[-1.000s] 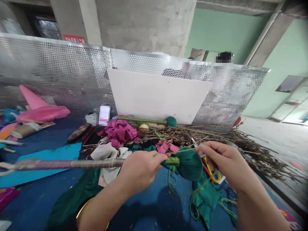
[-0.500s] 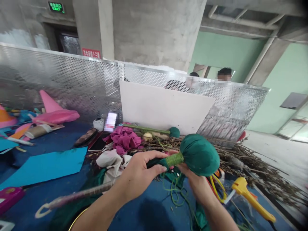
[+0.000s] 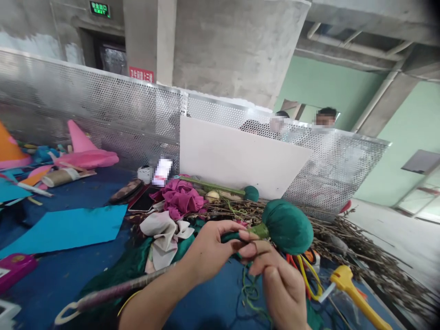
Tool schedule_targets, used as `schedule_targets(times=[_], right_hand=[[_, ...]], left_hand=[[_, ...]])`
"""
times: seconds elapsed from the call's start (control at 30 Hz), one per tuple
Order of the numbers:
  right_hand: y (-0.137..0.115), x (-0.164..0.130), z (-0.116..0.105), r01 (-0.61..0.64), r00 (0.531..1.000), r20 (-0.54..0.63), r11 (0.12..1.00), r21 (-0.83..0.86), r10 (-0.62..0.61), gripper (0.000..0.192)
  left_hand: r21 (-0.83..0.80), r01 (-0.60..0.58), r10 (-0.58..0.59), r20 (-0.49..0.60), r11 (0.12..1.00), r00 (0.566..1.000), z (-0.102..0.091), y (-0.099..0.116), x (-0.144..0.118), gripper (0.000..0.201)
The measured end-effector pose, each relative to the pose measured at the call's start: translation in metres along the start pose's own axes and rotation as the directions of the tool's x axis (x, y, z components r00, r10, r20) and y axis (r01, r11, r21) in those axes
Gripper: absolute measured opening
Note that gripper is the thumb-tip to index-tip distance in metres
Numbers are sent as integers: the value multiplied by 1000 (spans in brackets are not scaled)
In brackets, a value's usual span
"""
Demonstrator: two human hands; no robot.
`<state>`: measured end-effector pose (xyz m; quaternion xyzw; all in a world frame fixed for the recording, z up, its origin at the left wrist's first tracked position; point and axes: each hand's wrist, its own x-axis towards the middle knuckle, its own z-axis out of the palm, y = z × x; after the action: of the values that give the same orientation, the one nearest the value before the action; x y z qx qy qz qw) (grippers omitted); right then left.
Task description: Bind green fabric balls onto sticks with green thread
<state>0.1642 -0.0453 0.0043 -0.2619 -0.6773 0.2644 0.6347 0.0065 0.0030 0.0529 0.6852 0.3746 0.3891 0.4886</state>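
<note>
A dark green cloth-covered ball (image 3: 288, 227) lies tilted in front of me, its neck wound with lighter green yarn (image 3: 259, 230). My left hand (image 3: 215, 250) is closed round the gathered cloth below that neck, thumb and fingers pinching it. Right at the wound neck, my right hand (image 3: 278, 275) has its fingers curled and pressed together on the yarn; the strand between them is mostly hidden. Loose green yarn (image 3: 250, 293) hangs and coils beneath the hands. Beside my left forearm lies a wrapped stick with a ring end (image 3: 103, 295).
A yellow glue gun (image 3: 354, 293) lies at the right, near dry twigs (image 3: 364, 243). Behind the hands are magenta cloth (image 3: 182, 199), white cloth (image 3: 163, 229) and a smaller green ball on a stem (image 3: 251, 193). Blue sheet (image 3: 68, 229) lies left. A perforated metal barrier (image 3: 134, 119) stands behind, people beyond.
My right hand has come from under the ball to the near side of the neck, fingers now curled there. The ball has tipped slightly lower; my left hand keeps its hold.
</note>
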Motion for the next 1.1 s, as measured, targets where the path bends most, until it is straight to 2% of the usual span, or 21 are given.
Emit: schedule_targets(times=[0.07, 0.1, 0.17, 0.23, 0.3, 0.4, 0.47, 0.53, 0.63, 0.67, 0.7, 0.73, 0.83, 0.87, 1.0, 1.1], right_hand=[[0, 3, 6, -161, 972, -113, 933, 323, 206, 36], [0, 5, 9, -219, 936, -158, 871, 439, 314, 38], [-1, 6, 15, -280, 852, -237, 788, 548, 467, 41], [0, 4, 19, -286, 797, -320, 786, 547, 513, 42], [3, 0, 20, -269, 787, -362, 806, 527, 499, 42], [7, -3, 21, -261, 800, -355, 813, 521, 485, 42], [6, -1, 22, -255, 778, -368, 791, 555, 509, 41], [4, 3, 24, -237, 717, -394, 732, 639, 575, 40], [1, 11, 22, -229, 581, -377, 589, 775, 721, 29], [1, 12, 20, -238, 550, -360, 555, 797, 754, 27], [1, 13, 18, -256, 540, -344, 540, 802, 768, 28], [2, 14, 16, -278, 552, -335, 547, 790, 764, 28], [6, 13, 13, -339, 641, -315, 626, 703, 700, 22], [7, 13, 14, -349, 652, -317, 644, 680, 688, 23], [12, 12, 17, -358, 629, -377, 684, 636, 680, 30], [14, 12, 18, -344, 622, -442, 732, 589, 647, 32]], left_hand=[[21, 12, -12, 2, 1000, 1000, 5, -2, 0, 20], [28, 24, -23, -11, 999, 1000, 7, -4, 1, 21], [38, 40, -39, -40, 998, 998, 11, -7, 1, 25], [54, 43, -39, -71, 998, 997, 14, -12, 0, 23], [87, 33, -24, -100, 996, 995, 16, -17, 0, 18], [118, 23, -9, -115, 993, 993, 18, -20, -1, 11], [132, 13, 5, -130, 991, 991, 17, -20, -1, 10], [151, 2, 22, -159, 988, 987, 17, -19, -1, 11], [206, -25, 65, -188, 978, 980, 16, -18, -1, 12], [229, -36, 81, -188, 973, 979, 16, -19, -1, 12], [253, -46, 96, -188, 966, 977, 16, -19, -2, 12], [278, -52, 108, -190, 959, 976, 17, -20, -2, 13], [355, -48, 118, -178, 934, 977, 20, -21, -5, 14], [380, -42, 114, -169, 924, 979, 21, -21, -6, 14], [409, -24, 80, -120, 912, 990, 24, -19, -7, 12], [360, -39, 58, -41, 932, 997, 15, -14, -3, 11]])
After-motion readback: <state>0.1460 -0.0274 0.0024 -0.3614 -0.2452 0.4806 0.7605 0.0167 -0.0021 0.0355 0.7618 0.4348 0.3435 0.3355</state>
